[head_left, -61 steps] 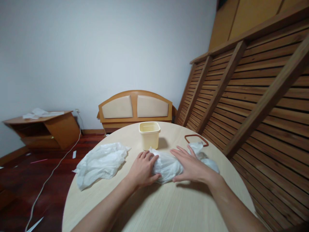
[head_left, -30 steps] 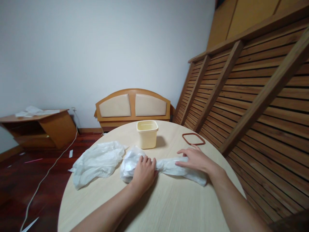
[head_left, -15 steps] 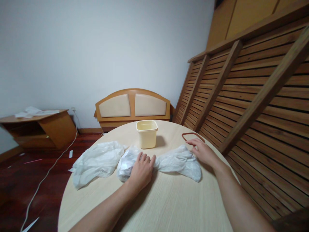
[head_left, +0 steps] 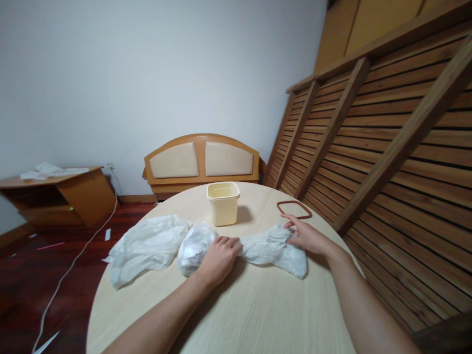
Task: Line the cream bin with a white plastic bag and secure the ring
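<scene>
A white plastic bag (head_left: 263, 249) lies stretched across the round wooden table (head_left: 258, 314). My left hand (head_left: 218, 258) is closed over the bag's pinched middle and presses it to the tabletop. My right hand (head_left: 307, 237) pinches the bag's right end, fingers together on the plastic. A second crumpled white bag (head_left: 145, 247) lies loose to the left of my left hand. Behind the bags stands an open cream plastic tub (head_left: 222, 202).
A brown ring-shaped seal (head_left: 294, 210) lies on the table at the far right. A slatted wooden bed frame (head_left: 387, 132) leans along the right. A padded headboard (head_left: 201, 161) stands against the wall, a low shelf (head_left: 59, 194) at left, a white cable (head_left: 70, 273) on the floor.
The bag went from a bundle under both hands to a long stretched shape. My right hand slid rightward along it to its end; my left hand closed on the middle.
</scene>
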Motion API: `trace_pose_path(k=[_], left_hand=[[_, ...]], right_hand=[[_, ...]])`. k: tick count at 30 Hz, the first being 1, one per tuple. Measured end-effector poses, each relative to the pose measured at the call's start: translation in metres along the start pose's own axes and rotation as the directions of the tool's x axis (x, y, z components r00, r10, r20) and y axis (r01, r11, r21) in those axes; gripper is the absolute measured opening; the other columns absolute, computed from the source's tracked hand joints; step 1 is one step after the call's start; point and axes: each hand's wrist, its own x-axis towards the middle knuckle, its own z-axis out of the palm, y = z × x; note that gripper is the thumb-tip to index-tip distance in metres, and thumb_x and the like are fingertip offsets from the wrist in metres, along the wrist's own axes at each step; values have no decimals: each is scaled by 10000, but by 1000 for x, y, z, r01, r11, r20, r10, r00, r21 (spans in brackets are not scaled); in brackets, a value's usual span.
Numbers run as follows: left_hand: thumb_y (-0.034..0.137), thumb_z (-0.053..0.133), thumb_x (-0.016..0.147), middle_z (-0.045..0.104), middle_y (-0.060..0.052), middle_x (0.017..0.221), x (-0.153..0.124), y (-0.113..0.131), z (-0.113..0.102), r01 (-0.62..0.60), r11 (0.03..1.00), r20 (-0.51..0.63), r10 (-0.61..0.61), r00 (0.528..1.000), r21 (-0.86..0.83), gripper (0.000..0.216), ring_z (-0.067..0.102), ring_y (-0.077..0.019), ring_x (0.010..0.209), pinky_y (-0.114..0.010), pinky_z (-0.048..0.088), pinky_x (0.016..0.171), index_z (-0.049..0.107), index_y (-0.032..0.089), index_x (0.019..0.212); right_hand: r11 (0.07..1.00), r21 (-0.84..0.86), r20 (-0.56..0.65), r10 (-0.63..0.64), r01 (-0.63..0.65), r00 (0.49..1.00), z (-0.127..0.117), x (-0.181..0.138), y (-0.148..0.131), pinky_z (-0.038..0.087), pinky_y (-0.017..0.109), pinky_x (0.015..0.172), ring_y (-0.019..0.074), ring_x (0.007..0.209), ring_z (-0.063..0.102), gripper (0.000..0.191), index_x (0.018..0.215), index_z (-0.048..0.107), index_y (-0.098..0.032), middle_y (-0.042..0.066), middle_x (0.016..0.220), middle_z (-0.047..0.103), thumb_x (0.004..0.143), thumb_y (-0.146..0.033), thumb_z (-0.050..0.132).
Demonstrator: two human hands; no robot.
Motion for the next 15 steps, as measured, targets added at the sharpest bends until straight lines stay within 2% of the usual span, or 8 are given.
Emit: trace_pose_path(k=[3,6,8,11,13,15], left_hand=[[58,506,944,705,-79,1276,0,-3,1,17,999,-44,-19,999,-46,271,671,-259,1138,-437,551,971,671,184,1118],[30,491,938,728,-68,1229,0,-7,2,58,994,-110,-68,992,-91,320,680,-240,1120,-408,562,968,671,188,1149],[15,468,939,720,-65,1249,0,-9,3,69,992,-149,-84,985,-107,375,669,-228,1143,-399,551,998,660,197,1205],[-3,445,933,651,-59,1378,-1,-10,3,30,995,-146,-44,988,-97,496,611,-227,1251,-415,506,1072,598,237,1339],[2,458,921,596,-68,1448,-2,-9,4,-7,997,-98,0,995,-76,531,563,-244,1316,-437,481,1100,583,259,1370],[45,531,893,550,-100,1489,-4,-7,3,-27,998,-47,24,999,-57,492,520,-289,1362,-473,453,1121,615,249,1333]], right_hand=[[995,39,-180,-80,89,980,-5,5,1,509,236,627,124,710,649,734,1470,420,-213,91,1176,640,761,-122,584],[986,27,-414,-138,164,900,-9,9,-2,528,270,698,153,780,660,671,1416,464,-213,84,1138,649,758,-135,566],[979,42,-495,-154,200,855,-10,10,-6,524,286,712,177,812,666,638,1410,458,-205,81,1100,672,784,-190,583],[975,71,-531,-143,212,835,-13,8,-9,480,278,647,191,739,644,505,1327,520,-192,32,871,694,827,-249,552],[980,61,-501,-135,191,855,-17,6,-11,438,278,595,186,649,599,340,1147,624,-191,10,744,662,844,-269,493],[980,31,-444,-161,194,882,-20,3,-14,441,298,619,199,682,602,272,924,677,-190,35,764,678,849,-295,438]])
